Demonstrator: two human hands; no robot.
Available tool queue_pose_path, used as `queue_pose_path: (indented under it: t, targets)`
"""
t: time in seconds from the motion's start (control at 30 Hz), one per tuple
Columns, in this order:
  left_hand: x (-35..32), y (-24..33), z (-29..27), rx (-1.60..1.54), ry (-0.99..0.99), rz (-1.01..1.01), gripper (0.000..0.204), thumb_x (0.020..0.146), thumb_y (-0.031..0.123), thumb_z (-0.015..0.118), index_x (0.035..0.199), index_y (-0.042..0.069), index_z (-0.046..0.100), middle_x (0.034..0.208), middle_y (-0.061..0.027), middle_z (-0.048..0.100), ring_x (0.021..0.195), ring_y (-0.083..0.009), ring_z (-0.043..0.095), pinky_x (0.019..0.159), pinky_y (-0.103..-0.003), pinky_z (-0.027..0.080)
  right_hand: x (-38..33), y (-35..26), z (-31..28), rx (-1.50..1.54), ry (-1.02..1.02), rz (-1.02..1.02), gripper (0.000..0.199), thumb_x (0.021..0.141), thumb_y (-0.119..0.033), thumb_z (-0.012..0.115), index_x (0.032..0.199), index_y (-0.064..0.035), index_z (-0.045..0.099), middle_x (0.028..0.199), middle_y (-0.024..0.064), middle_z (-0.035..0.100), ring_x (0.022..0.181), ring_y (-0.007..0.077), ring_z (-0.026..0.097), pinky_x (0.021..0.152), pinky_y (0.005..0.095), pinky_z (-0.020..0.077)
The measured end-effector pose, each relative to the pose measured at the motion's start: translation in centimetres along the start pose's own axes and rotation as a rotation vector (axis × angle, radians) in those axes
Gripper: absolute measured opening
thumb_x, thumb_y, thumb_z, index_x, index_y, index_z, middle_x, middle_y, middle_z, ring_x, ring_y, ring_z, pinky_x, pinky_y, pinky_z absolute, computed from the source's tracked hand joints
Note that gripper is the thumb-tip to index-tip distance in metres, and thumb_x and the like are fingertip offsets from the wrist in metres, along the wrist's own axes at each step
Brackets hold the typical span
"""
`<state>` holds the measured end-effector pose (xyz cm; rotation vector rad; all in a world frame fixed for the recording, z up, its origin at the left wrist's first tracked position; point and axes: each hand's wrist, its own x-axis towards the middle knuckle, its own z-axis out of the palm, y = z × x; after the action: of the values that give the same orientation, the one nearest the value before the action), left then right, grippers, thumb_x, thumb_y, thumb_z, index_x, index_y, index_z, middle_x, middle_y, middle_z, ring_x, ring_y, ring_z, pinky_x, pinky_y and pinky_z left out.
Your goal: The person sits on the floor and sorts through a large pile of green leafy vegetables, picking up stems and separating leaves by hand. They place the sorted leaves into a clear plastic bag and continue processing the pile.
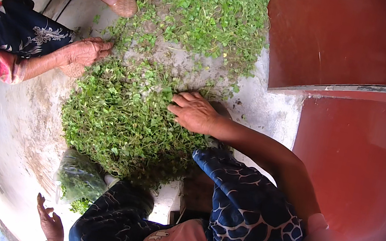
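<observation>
While the right hand (194, 113) lies flat, fingers spread, gripping nothing, the heap of small-leaved green herbs (121, 118) is being sorted; the left hand (50, 223) is hanging open, so 1 bunch probably needs pinching next.

A single head-worn fisheye camera looked steeply down, close over the wearer's knees (248, 218) at six o'clock. The concrete floor (23, 116) filled the centre, leafy greens (122, 113) spread toward twelve o'clock. Straight edges bent near the dark rim, where detail was perhaps too warped to judge.

soft daylight | faint shadows | sharp centre | fisheye-bent, dark rim
</observation>
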<state>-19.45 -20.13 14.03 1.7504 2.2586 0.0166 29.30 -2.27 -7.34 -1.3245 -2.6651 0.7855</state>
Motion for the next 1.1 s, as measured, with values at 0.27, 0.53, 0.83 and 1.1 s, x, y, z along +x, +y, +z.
queue_pose_path:
  t: [0.27, 0.53, 0.83, 1.1]
  targets:
    - [13.8, 16.8, 6.8, 0.044, -0.083, 0.701, 0.052, 0.076, -0.007, 0.050, 0.127, 0.003, 0.044, 0.117, -0.0172, 0.058, 0.093, -0.0276, 0.063, 0.084, -0.039, 0.053, -5.6, 4.2, -2.0, -0.112, 0.191, 0.140, 0.031, 0.080, -0.020, 0.056, 0.110, -0.0114, 0.059, 0.122, 0.0125, 0.052, 0.107, 0.0296, 0.051, 0.094, 0.0387, 0.0395]
    - [16.6, 32.5, 18.7, 0.304, -0.440, 1.212, 0.057, 0.083, 0.019, 0.053, 0.137, 0.014, 0.035, 0.145, -0.0093, 0.029, 0.137, -0.0280, 0.022, 0.110, -0.051, 0.018, -2.8, 9.9, -5.8, -0.136, 0.462, 0.378, 0.035, 0.083, -0.020, 0.059, 0.116, -0.0090, 0.054, 0.122, 0.0135, 0.051, 0.106, 0.0316, 0.055, 0.088, 0.0379, 0.0461]
    - [15.3, 27.4, 20.5, 0.380, -0.695, 1.087, 0.051, 0.084, 0.026, 0.056, 0.131, 0.013, 0.043, 0.141, -0.0127, 0.034, 0.133, -0.0307, 0.030, 0.104, -0.058, 0.025, 0.7, 12.8, -7.5, -0.253, 0.218, 0.499, 0.025, 0.081, -0.020, 0.063, 0.101, -0.0067, 0.058, 0.113, 0.0134, 0.054, 0.093, 0.0315, 0.058, 0.079, 0.0417, 0.0475]
    - [15.4, 24.7, 16.3, -0.529, -0.665, 0.726, 0.036, 0.084, 0.010, 0.062, 0.119, 0.009, 0.054, 0.123, -0.0140, 0.053, 0.118, -0.0255, 0.049, 0.099, -0.037, 0.038, -1.7, 4.5, -10.0, 1.189, 0.141, 0.447, 0.011, 0.089, -0.013, 0.060, 0.095, -0.0049, 0.056, 0.080, -0.0021, 0.057, 0.078, 0.0082, 0.060, 0.066, 0.0222, 0.0461]
